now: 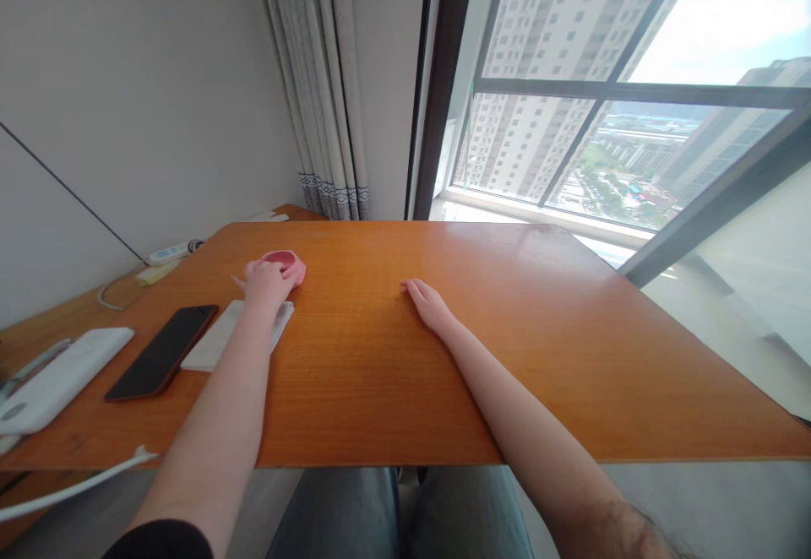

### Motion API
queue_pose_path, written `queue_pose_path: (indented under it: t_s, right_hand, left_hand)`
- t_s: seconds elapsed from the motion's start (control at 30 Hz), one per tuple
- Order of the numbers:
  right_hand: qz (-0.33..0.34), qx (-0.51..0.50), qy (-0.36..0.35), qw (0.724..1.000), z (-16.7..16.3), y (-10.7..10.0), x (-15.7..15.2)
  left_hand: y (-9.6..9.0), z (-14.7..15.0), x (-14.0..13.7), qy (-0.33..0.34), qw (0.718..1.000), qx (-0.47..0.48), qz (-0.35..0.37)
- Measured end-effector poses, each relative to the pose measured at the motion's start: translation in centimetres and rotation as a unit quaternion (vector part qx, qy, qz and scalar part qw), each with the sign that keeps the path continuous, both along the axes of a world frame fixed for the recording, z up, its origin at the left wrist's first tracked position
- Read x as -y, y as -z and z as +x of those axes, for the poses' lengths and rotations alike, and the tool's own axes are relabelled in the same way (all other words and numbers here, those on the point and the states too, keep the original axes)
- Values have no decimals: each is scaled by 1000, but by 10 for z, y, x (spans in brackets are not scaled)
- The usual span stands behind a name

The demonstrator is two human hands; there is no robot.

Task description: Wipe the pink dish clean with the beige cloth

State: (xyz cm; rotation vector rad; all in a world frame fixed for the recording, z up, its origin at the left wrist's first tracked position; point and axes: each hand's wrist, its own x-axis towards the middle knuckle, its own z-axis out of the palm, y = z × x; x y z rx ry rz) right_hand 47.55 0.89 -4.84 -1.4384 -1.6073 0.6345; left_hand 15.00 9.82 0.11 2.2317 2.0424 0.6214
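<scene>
My left hand (266, 282) is at the far left of the wooden table, its fingers closed over the near rim of a small pink bowl-like container (295, 272) with angled sides. What lies inside the container is hidden by my fingers. Under my left forearm is a stack of white paper or tissues (214, 348). My right hand (429, 303) rests on its side near the middle of the table, holding nothing, with thumb and fingers loosely stretched toward the left.
A black phone (163, 351) lies left of the white stack. Beyond it are a white power bank-like device (67, 380) and a white cable (82, 485) at the table's edge (380, 463). A power strip (171, 252) sits by the wall. A large window stands behind at right.
</scene>
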Motion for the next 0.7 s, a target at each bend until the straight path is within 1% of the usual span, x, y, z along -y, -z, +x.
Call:
queue_pose_path:
  t_s: [0.03,0.1,0.2,0.27,0.37,0.43,0.5,0.6,0.7]
  right_hand:
    - [-1,-11,1,1000,0,2,-1]
    - [-6,-53,8,999,0,5,-3]
    - [-12,-147,35,988,0,9,-6]
    - [-11,-191,57,980,1,9,-7]
    - [-10,-223,83,971,4,5,-5]
    - [-7,-241,96,966,6,2,-3]
    - [7,-251,106,962,8,-2,-2]
    - [29,-250,105,962,8,-4,-2]
    - [22,-237,86,967,4,-3,-4]
  left_hand:
    - [1,1,-1,3,1000,-12,-7]
    - [-1,5,-1,-13,1000,-21,-12]
    - [-7,21,5,8,1000,-25,18]
    - [-11,40,12,37,998,-27,39]
    - [-12,82,28,113,992,-14,60]
    - [-8,112,43,209,975,30,71]
    - [-3,138,59,280,956,65,61]
    - [4,160,77,342,936,76,37]
    - [8,165,83,373,925,62,29]
